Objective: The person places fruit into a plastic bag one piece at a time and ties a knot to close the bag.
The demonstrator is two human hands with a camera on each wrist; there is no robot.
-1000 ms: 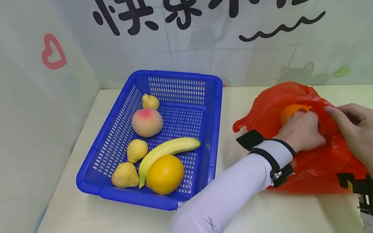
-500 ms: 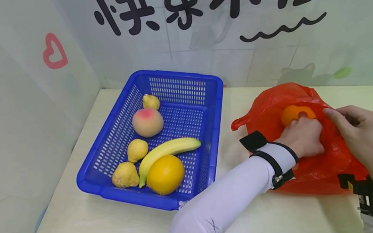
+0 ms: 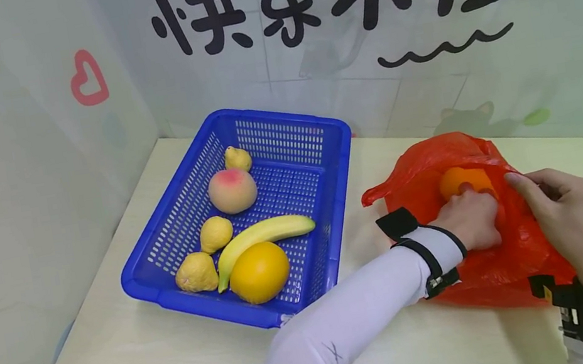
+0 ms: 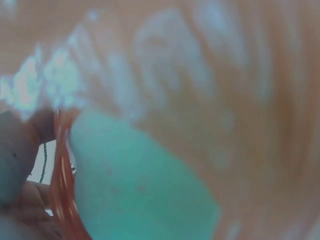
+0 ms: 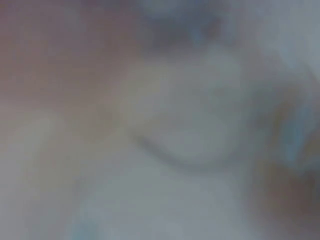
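Observation:
The left hand (image 3: 470, 220) reaches into the opening of a red plastic bag (image 3: 524, 243). A digit lies against an orange fruit (image 3: 454, 180) inside, but I cannot tell whether the hidden fingers grip it. In the head view the right hand (image 3: 577, 216) pinches the bag's right edge between thumb and fingers. The left wrist view shows blurred plastic folds and a rounded green surface (image 4: 135, 185), with part of a hand (image 4: 17, 165) at the left edge. The right wrist view is too blurred to make out.
Left of the bag stands a blue plastic basket (image 3: 341, 155). It holds a peach (image 3: 232, 191), a banana (image 3: 270, 230), a yellow-orange round fruit (image 3: 259, 273) and several small yellow fruits (image 3: 196, 272). A printed wall (image 3: 329, 93) closes off the table's back.
The left hand has drawn slightly back toward the body, and more of the orange fruit shows. The right hand keeps its hold on the bag's edge. The basket's fruit stays as it was.

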